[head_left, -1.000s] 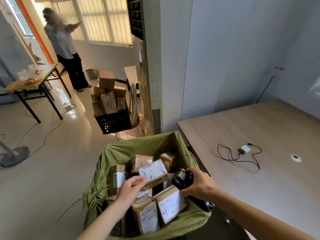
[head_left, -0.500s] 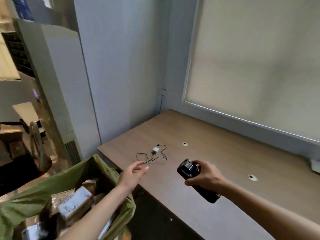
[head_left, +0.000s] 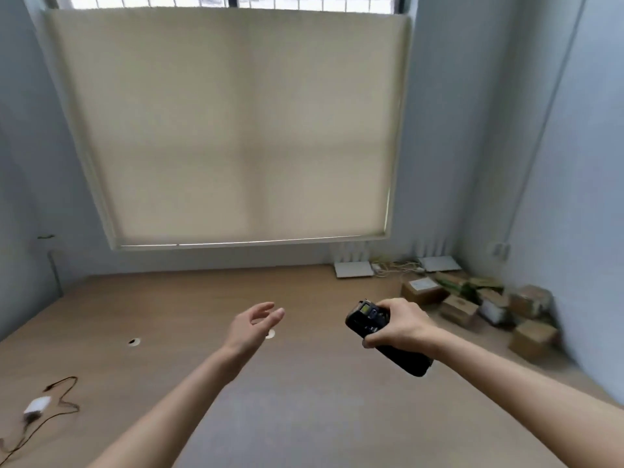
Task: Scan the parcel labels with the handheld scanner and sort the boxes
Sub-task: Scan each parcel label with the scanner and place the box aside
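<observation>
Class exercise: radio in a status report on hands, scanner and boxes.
Left hand open, empty. Right hand grips scanner. Boxes piled far right on table. Nothing blocking.

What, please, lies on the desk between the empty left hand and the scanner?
Only bare desk between the left hand and the scanner, per the head view.

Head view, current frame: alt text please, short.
Right hand grips a black scanner above a wooden table, while the left hand is open and holds nothing. Small boxes are piled at the table's far right corner by the wall, below a window with a drawn blind. A charger and its cable lie at the left edge.
</observation>
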A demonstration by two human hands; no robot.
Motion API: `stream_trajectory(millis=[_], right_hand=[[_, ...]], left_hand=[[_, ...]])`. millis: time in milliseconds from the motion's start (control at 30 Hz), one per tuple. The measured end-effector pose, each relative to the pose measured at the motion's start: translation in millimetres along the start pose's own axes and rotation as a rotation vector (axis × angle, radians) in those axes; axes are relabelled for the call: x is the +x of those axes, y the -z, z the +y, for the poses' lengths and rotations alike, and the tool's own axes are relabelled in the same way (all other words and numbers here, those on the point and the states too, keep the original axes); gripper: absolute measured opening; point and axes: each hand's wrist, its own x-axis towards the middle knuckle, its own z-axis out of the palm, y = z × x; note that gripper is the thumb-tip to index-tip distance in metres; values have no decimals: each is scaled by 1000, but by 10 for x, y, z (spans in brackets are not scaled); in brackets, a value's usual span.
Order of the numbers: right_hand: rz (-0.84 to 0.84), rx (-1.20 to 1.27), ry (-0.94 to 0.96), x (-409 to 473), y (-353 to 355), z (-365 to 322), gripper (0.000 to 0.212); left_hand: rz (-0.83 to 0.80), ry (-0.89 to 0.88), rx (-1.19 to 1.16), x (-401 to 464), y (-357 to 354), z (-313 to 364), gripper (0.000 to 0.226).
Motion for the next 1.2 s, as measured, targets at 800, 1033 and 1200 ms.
stream_trajectory(millis=[800,1033,1200], right_hand=[[123,66,-495,1606,1601,3927,78],[11,56,-414,3115,1421,4286,83],[-82,61,-396,3997,1162,4590,83]], left_hand=[[-427,33,79,2447,-4882,699,63],[-443,127,94,3602,-5345,297,64],[-406,211,122,4266,-5670,-80,62]])
